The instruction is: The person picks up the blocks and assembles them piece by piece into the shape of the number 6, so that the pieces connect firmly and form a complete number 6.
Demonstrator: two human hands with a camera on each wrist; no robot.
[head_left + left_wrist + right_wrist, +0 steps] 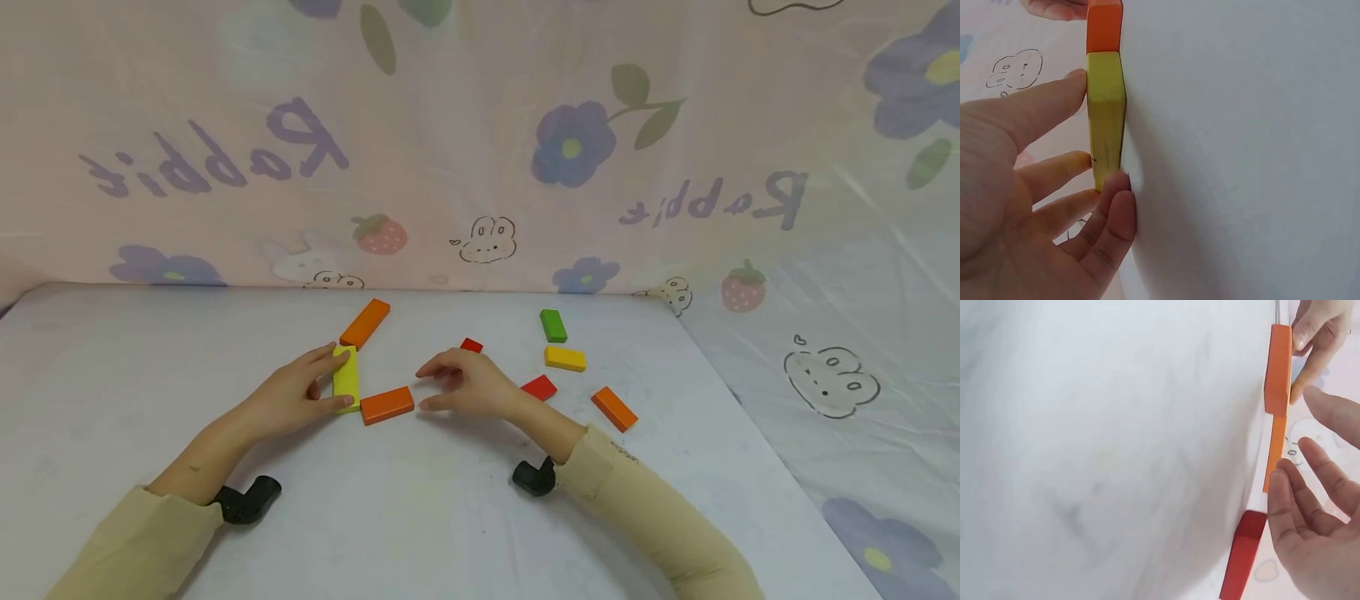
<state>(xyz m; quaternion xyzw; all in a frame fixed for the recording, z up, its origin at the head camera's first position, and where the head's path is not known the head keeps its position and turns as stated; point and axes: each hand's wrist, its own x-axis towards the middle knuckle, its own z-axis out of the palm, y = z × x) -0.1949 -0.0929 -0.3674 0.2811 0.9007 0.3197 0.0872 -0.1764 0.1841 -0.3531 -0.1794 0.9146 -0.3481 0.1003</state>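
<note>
The left hand point(288, 396) holds a yellow block point(346, 380) lying on the table, its thumb by the near end and fingertips by the far end. In the left wrist view, that hand point(1041, 181) lies along the side of the yellow block point(1105, 119). An orange block point(365, 323) slants away from the yellow one's far end; another orange block point(387, 406) meets its near end. Just right of this second block, the right hand point(472, 385) is held with fingers loosely bent, holding nothing. The right wrist view shows a gap between that hand point(1319, 531) and the orange block point(1278, 372).
Two red blocks point(471, 344) point(539, 387), one partly behind the right hand and one by the right wrist, lie on the white table point(420, 517). Farther right are a green block point(553, 326), a yellow-orange block point(565, 359) and an orange block point(615, 409). A printed curtain point(450, 150) hangs behind.
</note>
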